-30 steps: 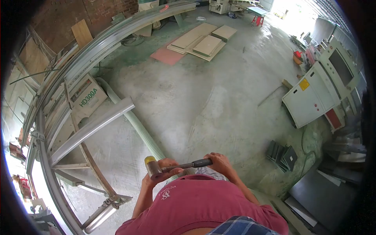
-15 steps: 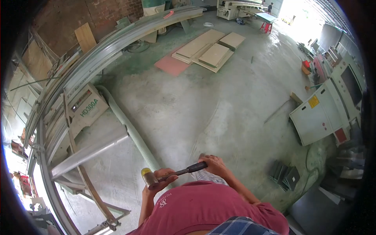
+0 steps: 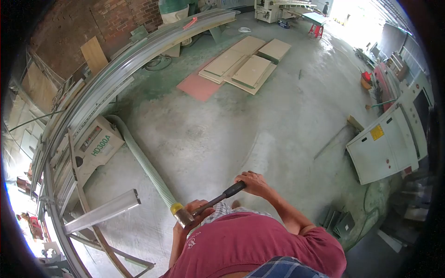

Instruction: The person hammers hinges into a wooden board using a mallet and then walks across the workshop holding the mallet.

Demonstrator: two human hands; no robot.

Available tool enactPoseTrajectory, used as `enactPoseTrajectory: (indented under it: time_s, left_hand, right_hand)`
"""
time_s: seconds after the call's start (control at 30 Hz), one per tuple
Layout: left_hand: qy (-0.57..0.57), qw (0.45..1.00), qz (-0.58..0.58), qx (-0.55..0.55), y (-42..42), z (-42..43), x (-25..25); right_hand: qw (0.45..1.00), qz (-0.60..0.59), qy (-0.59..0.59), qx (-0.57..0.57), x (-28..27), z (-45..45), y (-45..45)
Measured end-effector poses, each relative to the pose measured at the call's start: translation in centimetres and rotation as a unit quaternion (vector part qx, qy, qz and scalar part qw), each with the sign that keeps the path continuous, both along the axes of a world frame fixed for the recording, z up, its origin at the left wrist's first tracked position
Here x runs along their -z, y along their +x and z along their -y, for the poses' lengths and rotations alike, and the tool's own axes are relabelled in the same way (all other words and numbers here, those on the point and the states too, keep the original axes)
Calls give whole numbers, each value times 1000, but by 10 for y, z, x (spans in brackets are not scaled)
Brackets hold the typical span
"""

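Note:
A mallet [image 3: 213,202] with a yellow-tipped metal head and a dark handle grip lies slanted in front of my body, head at the lower left. Close to the head, my left hand [image 3: 198,207] is wrapped round the shaft. My right hand [image 3: 253,183] is closed at the far end of the dark grip, and its fingers partly hide that end. Just beyond the mallet head, a ribbed pale green hose [image 3: 150,169] runs along the floor.
On the left stands a rack of long metal profiles [image 3: 104,83], with a profile end [image 3: 132,198] jutting out, and a box marked HD300A [image 3: 99,150]. Flat boards [image 3: 252,72] lie ahead on the concrete floor. At right are a white machine cabinet [image 3: 384,148] and dark panels [image 3: 342,224].
My view has shifted slightly forward across the floor. The mallet handle tilts up more steeply toward my right hand, which has risen a little. Both hands keep their hold.

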State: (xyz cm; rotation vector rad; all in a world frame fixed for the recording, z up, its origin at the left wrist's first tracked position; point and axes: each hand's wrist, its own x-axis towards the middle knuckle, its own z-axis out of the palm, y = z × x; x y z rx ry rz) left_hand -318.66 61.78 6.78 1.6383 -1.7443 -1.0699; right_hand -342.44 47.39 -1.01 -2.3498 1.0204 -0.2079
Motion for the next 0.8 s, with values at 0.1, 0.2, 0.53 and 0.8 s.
enactPoseTrajectory:
  time_s: [0.1, 0.2, 0.53, 0.8]
  left_hand:
    - [43, 998, -43, -25, -7, 25, -8]
    - [38, 998, -35, -21, -5, 55, -5]
    - [-6, 999, -5, -38, 57, 189, 6]
    - [-27, 987, -108, -119, 105, 272, 10]
  right_hand:
    - [1000, -6, 6, 3, 1, 27, 1]
    - [1000, -10, 18, 1, 11, 52, 1]
    - [999, 26, 28, -8, 33, 182, 52]
    - [997, -4, 34, -74, 26, 293, 127]
